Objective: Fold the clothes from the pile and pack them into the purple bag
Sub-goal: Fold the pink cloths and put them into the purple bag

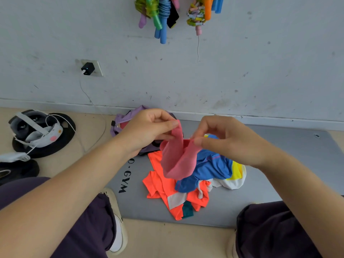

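A small pink garment (178, 159) hangs in the air above the pile. My left hand (149, 129) pinches its upper left edge, and my right hand (225, 138) pinches its right corner. Below it a pile of clothes lies on a grey gym mat (270, 164): an orange shirt (162, 187), a blue garment (210, 168), and a yellow and white piece (236, 175). The purple bag (121, 121) sits open by the wall behind my left hand, which hides most of it.
A headset with white cables (35, 127) rests on black weight plates (61, 144) at the left. A charger (87, 68) is plugged into the wall socket. Coloured skipping ropes (160, 15) hang on the wall above. My knees and shoes frame the mat's near edge.
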`<state>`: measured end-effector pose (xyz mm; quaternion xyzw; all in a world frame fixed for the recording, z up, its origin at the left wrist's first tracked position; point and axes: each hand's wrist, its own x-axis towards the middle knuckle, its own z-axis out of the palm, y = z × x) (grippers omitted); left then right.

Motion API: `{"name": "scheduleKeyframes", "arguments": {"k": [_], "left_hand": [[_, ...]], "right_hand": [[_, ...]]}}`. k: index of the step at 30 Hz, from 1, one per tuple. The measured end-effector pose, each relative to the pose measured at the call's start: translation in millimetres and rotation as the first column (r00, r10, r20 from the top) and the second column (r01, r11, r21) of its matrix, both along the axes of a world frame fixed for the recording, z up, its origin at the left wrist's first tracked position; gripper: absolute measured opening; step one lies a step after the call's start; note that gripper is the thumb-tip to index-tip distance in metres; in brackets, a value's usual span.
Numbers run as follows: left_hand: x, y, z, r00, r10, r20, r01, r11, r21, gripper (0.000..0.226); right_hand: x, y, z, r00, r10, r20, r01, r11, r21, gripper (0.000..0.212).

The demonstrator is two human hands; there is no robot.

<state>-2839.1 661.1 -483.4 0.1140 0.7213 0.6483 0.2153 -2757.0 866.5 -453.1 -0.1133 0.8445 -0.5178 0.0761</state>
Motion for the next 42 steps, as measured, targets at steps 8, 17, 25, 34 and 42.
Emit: {"name": "scheduleKeyframes", "arguments": {"k": [8,17,25,34,42], "left_hand": [[14.4,8.5,7.1,0.983,-0.098,0.153,0.079,0.989,0.125,0.02],[19.5,9.7,12.5,0.962,-0.198,0.19,0.155,0.963,0.219,0.012],[18.4,4.8,16.2,0.959,-0.27,0.083,0.252,0.951,0.181,0.018],[20.6,-0.7,25.7,0.944,-0.308,-0.122,0.31,0.951,-0.003,0.008],[15.0,-5.9,28.5,0.887,-0.222,-0.404,0.156,0.969,-0.19,0.011]], "right_hand": [[-2.1,-12.2,-0.4,0.986,-0.15,-0.069,0.135,0.974,-0.184,0.007],[-2.2,-11.8,-6.7,0.943,-0.268,-0.198,0.255,0.963,-0.088,0.016],[-3.8,-5.9,-5.8,0.961,-0.244,-0.13,0.23,0.967,-0.111,0.018],[-3.6,-4.5,-4.9,0.996,-0.071,0.057,0.084,0.952,-0.293,0.026],[-7.5,10.0,-12.3,0.959,0.112,0.26,-0.103,0.993,-0.048,0.024]]}}
